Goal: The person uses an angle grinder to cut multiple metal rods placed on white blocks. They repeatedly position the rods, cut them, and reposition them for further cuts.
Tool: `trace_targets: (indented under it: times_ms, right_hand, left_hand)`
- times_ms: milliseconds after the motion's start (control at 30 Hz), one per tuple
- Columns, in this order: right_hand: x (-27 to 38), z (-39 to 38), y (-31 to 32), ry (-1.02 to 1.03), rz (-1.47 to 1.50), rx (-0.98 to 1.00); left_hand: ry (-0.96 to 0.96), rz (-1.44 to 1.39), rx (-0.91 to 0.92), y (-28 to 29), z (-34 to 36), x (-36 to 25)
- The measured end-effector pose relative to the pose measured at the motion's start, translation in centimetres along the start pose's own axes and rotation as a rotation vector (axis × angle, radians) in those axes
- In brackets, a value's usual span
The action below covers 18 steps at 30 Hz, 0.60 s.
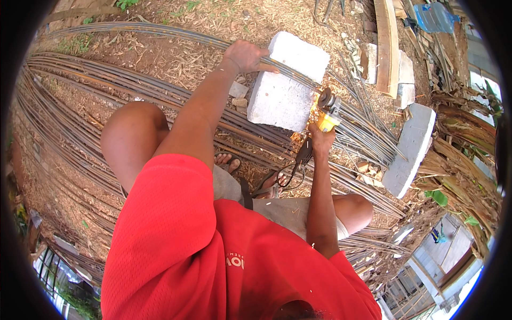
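Note:
My left hand grips a few long steel bars lying across a white concrete block. My right hand holds a yellow angle grinder by its body, its disc against the bars just off the block's right edge. Orange sparks fly down and left from the disc. The black cord hangs below my right hand. Many more rusty bars lie on the ground beneath the block, beside my sandalled feet.
A second concrete slab lies at the right under bar ends. Timber planks, small blocks and a blue plastic bottle are at upper right, with dry banana leaves along the right. Dry litter covers the dirt ground.

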State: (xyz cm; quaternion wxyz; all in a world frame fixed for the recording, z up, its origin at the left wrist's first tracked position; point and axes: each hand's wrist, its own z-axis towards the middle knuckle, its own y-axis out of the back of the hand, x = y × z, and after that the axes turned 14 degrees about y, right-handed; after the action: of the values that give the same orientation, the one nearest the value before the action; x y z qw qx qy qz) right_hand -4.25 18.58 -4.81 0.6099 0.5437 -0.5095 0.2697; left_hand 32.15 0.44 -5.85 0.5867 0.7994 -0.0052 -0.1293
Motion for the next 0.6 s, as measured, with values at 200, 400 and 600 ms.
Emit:
trace_targets:
  times_ms: [200,400,600]
  right_hand:
    - [0.61,-0.20,-0.08,-0.099,0.060,-0.013]
    - [0.47,-0.19,-0.34,-0.107,0.069,-0.048]
    - [-0.32,0.02,-0.09,-0.080,0.052,-0.033]
  left_hand:
    - [0.004,0.009,-0.011,-0.07,-0.09,-0.03]
    - [0.004,-0.002,-0.014,-0.15,-0.02,-0.05]
    - [-0.003,-0.035,-0.028,-0.36,-0.01,0.09]
